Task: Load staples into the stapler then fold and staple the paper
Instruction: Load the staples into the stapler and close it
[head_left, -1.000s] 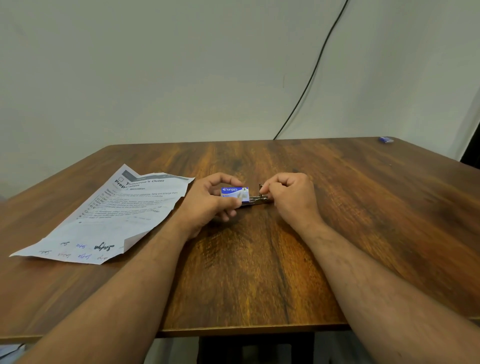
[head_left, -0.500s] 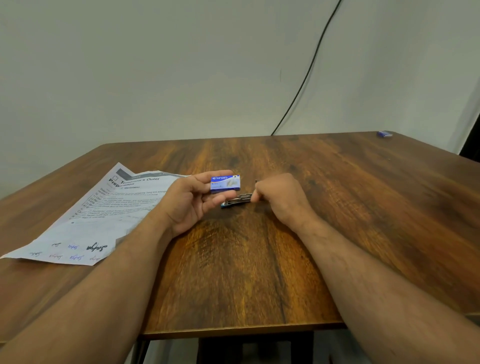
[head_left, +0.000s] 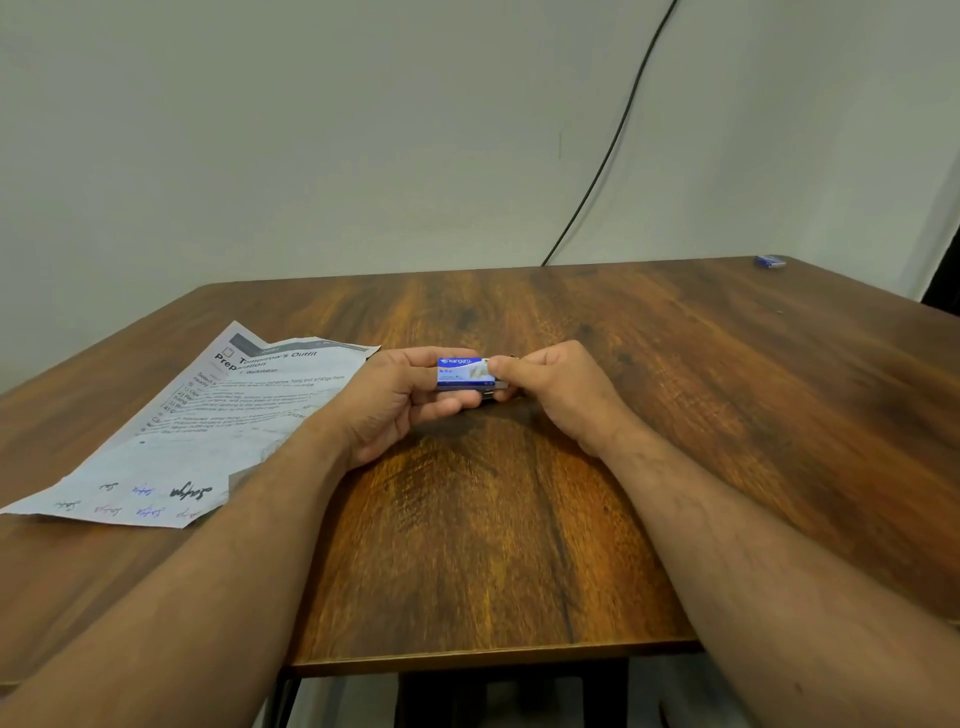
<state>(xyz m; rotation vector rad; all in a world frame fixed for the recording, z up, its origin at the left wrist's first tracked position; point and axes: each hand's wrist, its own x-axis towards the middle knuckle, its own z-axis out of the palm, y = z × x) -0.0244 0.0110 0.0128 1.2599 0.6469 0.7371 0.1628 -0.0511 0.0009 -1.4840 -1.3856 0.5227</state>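
A small blue staple box (head_left: 461, 373) sits in the fingers of my left hand (head_left: 395, 405), lifted just above the wooden table (head_left: 519, 545). My right hand (head_left: 561, 389) pinches the right end of that box with thumb and forefinger. Below the box only a dark metal bit of the stapler (head_left: 488, 396) shows; the rest is hidden under my hands. The printed paper sheet (head_left: 223, 415) lies flat on the table to the left, with handwriting along its near edge and my left forearm over its corner.
A small blue object (head_left: 770, 261) lies at the table's far right corner. A black cable (head_left: 613, 140) runs down the pale wall behind the table. The table's near edge (head_left: 493, 662) is close to my forearms.
My right hand left the stapler on the table and rose to the right end of the staple box. My left hand brought the box toward it.
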